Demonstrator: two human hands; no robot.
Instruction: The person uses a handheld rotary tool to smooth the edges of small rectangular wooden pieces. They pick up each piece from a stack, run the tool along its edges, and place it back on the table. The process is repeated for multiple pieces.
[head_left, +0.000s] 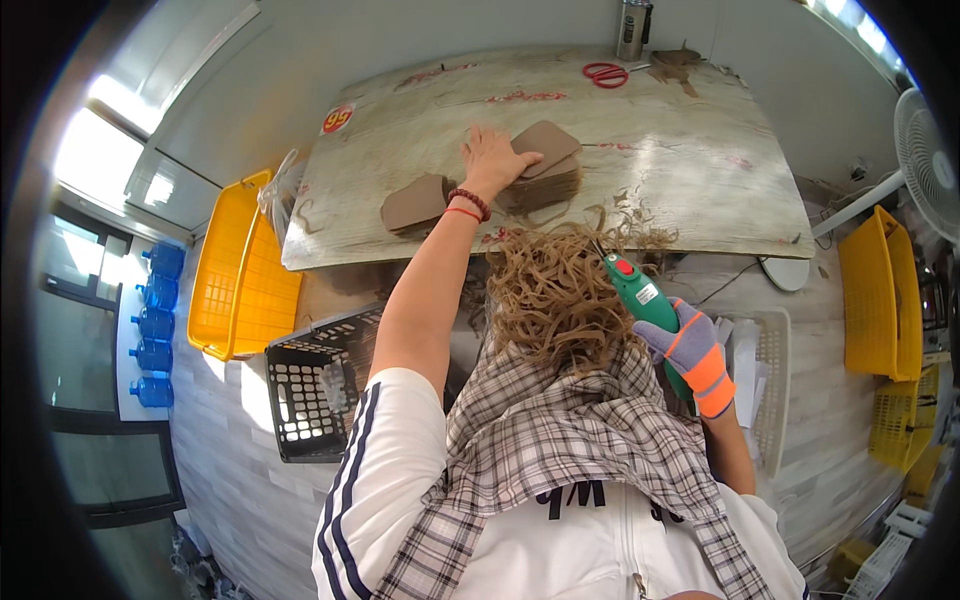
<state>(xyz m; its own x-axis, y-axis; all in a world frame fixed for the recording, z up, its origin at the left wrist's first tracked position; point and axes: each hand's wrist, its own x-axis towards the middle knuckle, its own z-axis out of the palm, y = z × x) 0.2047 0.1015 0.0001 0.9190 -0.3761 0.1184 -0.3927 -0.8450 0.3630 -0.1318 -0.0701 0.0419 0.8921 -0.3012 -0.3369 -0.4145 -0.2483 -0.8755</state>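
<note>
My bare left hand [492, 160] lies on the worn wooden table [400, 125], its fingers spread. Its thumb touches the top of a stack of flat brown pieces with rounded corners [548, 152]. Left of my wrist is a second brown stack [415, 205], partly behind my arm. In a grey and orange glove, my right hand [685, 350] grips a green handheld electric tool with a red button [636, 288]. Its thin tip points toward the table's front edge, beside a heap of curly brown trimmings [555, 295] on my checked apron [550, 420].
Red-handled scissors [606, 75], a metal flask [633, 30] and brown scraps [678, 68] are at the table's back. Yellow crates [240, 280] and a black basket [310, 395] stand left. A white basket [775, 400], more yellow crates [880, 300] and a fan [922, 150] are right.
</note>
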